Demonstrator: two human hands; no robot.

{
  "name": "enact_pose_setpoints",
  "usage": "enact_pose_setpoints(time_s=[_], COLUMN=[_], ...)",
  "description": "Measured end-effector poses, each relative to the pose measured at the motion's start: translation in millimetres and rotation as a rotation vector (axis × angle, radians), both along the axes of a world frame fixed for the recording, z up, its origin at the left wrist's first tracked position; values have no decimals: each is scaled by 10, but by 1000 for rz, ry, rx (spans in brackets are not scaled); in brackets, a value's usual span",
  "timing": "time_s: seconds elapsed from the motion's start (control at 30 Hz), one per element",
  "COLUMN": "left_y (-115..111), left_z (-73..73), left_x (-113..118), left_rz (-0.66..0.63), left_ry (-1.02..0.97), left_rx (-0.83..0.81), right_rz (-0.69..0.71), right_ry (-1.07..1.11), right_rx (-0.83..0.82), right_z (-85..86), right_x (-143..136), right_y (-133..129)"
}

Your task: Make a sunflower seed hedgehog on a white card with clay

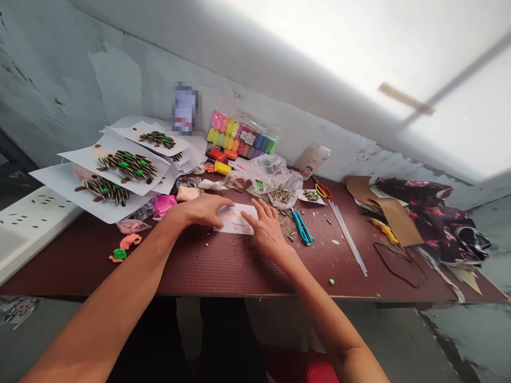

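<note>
A small white card [232, 227] with a reddish line drawing lies on the table before me. My left hand [202, 210] curves over its left edge, thumb apart from the fingers and nothing visible between them. Across the card's right side rests my right hand [266, 227], fingers spread, the index finger pointing over the drawing. Just right of it are a plastic bag of striped sunflower seeds [280, 195] and a teal utility knife [302, 227]. Behind my left wrist sits a lump of pale pink clay [188, 193].
Stacked papers with seed-covered hedgehog pictures [126, 169] stand at the left, near a white power strip [30, 229]. Colourful clay packs [242, 135] lean on the wall. Rightward are scissors [321, 189], glue sticks [348, 238], a yellow glue gun [384, 231] and floral cloth [423, 213].
</note>
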State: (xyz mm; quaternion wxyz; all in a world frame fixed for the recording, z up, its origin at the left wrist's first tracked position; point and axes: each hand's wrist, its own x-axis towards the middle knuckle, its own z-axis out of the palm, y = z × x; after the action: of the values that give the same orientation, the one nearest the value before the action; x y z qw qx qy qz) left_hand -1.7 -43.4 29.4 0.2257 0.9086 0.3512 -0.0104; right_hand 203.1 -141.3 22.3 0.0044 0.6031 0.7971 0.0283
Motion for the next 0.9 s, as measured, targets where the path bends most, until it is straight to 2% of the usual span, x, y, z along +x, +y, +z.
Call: enact_pose_setpoints(time_s=[0.23,0.4,0.6,0.73,0.9], left_y=[46,63,48,35,46], left_z=[-33,-24,-6,15,-3], left_x=[-33,-52,-47,-41,-41], left_rz=[-3,2,-5,3,1], left_ry=[-51,-31,-50,-35,-30], left_rx=[-35,-51,-44,-47,-24], right_rz=[-27,-30,75,115,145], right_ry=[28,85,202,270,235], right_rx=[-32,12,111,160,153], right_z=[-24,-15,-21,-129,-225], right_x=[15,3,-79,-98,-81], right_y=[-93,-109,116,258,279])
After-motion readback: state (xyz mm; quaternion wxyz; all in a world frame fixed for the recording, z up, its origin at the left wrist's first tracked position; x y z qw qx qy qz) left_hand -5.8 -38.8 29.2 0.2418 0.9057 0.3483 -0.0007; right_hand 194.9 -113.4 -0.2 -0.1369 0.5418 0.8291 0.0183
